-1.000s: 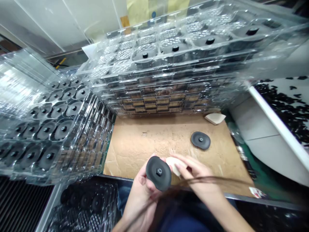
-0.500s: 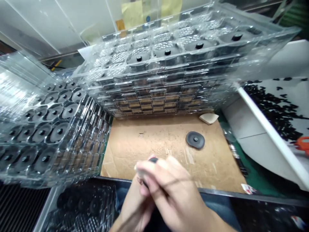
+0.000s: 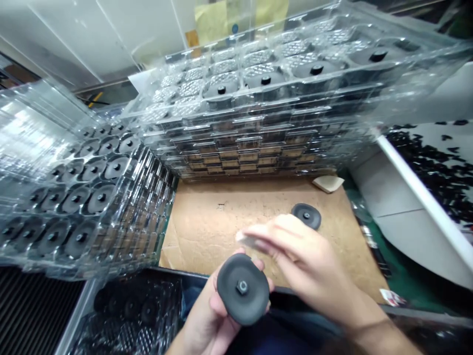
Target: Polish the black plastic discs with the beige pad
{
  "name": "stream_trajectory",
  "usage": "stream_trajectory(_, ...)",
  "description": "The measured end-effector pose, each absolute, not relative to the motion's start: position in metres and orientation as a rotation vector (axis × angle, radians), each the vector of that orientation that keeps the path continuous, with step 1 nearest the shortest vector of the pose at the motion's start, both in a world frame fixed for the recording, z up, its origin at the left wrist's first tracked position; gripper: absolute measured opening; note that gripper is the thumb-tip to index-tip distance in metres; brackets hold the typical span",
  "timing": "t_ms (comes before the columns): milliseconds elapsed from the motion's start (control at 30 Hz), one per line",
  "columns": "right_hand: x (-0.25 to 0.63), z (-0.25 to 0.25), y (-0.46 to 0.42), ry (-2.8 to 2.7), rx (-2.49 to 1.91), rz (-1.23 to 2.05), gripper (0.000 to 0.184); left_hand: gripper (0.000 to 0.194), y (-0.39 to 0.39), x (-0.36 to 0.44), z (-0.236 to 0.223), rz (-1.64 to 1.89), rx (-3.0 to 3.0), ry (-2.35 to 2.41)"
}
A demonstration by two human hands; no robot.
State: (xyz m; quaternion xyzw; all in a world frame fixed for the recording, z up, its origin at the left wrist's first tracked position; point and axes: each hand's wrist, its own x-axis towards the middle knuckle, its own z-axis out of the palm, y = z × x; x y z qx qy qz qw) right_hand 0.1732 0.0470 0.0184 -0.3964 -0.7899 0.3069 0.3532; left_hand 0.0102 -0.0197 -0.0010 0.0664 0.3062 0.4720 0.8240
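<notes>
My left hand (image 3: pixel 218 310) holds a dark grey rounded disc (image 3: pixel 254 296) by its edges, its dished face and small centre post turned up toward me. Above and to the right of it, my right hand (image 3: pixel 299 251) pinches a small whitish pad (image 3: pixel 248 240) between thumb and fingers, apart from the disc; motion blurs its outline. A second dark grey disc (image 3: pixel 312 217) lies on the cardboard sheet (image 3: pixel 210 222) just beyond my right hand. Farther back on the cardboard rests a cream-coloured wedge-like piece (image 3: pixel 328 184).
Stacked clear plastic trays (image 3: pixel 236 123) stand at the back, several top pockets holding discs. Another tray stack (image 3: pixel 111 207) full of discs is on the left. A white bin (image 3: pixel 410 182) with small black parts (image 3: pixel 432 167) is at the right. More discs (image 3: pixel 131 308) sit in a tray below the table edge.
My hands were together around a mostly hidden dark piece. Now they are apart: the right has moved up and right with the whitish pad, and the disc shows fully in my left hand.
</notes>
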Motion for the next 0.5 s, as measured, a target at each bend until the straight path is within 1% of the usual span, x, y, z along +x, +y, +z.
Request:
stream_trajectory(100,0.181,-0.027,0.037,-1.838,-1.373,0.948,0.023,0.049,-0.019,0.003,-0.005,1.004,0.085,0.556)
stream_trajectory(200,0.185,-0.071,0.017,-1.855,-1.417,1.076,0.026,0.052,-0.019,0.001,-0.008,1.02,0.073,0.52)
stream_trajectory(267,0.187,-0.086,0.009,-1.883,-1.401,1.096,0.025,0.053,-0.018,0.003,-0.008,1.013,0.067,0.521)
stream_trajectory(300,0.188,-0.086,0.008,-1.882,-1.404,1.093,0.024,0.052,-0.017,0.004,-0.007,1.001,0.066,0.528)
stream_trajectory(367,0.193,-0.07,0.011,-1.841,-1.442,1.056,0.023,0.045,-0.017,0.006,-0.005,0.979,0.081,0.547)
stream_trajectory(400,0.194,-0.056,0.014,-1.807,-1.458,1.016,0.021,0.043,-0.017,0.007,-0.005,0.972,0.096,0.555)
stream_trajectory(467,0.193,-0.02,0.02,-1.791,-1.402,0.911,0.02,0.046,-0.02,0.007,-0.006,0.961,0.145,0.577)
stream_trajectory(500,0.191,-0.001,0.022,-1.847,-1.261,0.814,0.022,0.049,-0.022,0.006,-0.007,0.959,0.17,0.593)
